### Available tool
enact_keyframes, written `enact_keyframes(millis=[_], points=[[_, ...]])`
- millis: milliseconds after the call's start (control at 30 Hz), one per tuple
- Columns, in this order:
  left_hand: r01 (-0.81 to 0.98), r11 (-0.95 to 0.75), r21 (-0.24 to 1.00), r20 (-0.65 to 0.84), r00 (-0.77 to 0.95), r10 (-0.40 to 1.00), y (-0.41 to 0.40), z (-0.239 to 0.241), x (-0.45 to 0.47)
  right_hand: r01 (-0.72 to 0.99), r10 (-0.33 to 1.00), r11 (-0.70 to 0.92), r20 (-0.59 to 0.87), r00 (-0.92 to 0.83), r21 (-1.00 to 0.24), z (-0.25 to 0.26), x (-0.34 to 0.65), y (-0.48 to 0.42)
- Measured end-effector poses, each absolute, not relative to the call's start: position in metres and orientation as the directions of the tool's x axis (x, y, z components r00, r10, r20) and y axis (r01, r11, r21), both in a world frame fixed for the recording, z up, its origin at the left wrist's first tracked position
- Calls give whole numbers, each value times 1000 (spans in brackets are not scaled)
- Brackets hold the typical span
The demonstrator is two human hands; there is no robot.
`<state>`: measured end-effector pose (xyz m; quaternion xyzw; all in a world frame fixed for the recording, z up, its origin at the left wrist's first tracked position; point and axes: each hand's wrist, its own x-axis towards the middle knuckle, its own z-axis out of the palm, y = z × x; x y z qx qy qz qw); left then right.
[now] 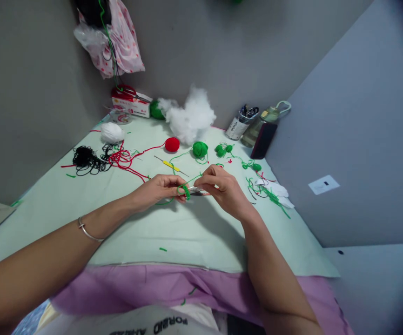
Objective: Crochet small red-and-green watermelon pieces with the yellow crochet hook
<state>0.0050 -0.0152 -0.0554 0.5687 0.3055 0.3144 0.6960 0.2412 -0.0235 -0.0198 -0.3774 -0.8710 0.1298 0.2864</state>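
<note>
My left hand (159,188) is closed in a pinch on a small green crocheted piece (184,190) above the pale green table (173,232). My right hand (222,188) is closed round a metal crochet hook (197,190) whose tip sits in the green piece. A green yarn strand (191,179) runs from the work back to a green yarn ball (200,149). A thin silver bangle sits on my left wrist. Both hands meet at the middle of the table.
On the table lie a red yarn ball (172,144), a white yarn ball (111,132), tangled black yarn (87,159), loose red yarn (123,160), a yellow-handled hook (171,165), white stuffing (191,116), small green pieces (224,149), a bottle (260,125), a tin (238,125) and a box (131,103).
</note>
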Motion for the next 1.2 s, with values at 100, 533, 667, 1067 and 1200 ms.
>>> enact_keyframes(millis=[100,533,667,1067,1200], points=[[-83,157,984,-73,615,785,-15,-55,5,593,731,682,397,-555,-427,-19,242,-24],[-31,145,989,-94,628,772,-16,-54,4,496,752,643,357,-554,-584,-24,235,-24],[-56,138,989,-75,614,786,-16,-54,4,506,776,623,395,-491,-596,-25,232,-24],[-128,207,970,-92,593,800,-14,-61,7,522,738,671,408,-537,-526,-22,222,-33],[-82,185,979,-103,583,806,-13,-62,6,534,713,699,406,-572,-476,-24,219,-35]])
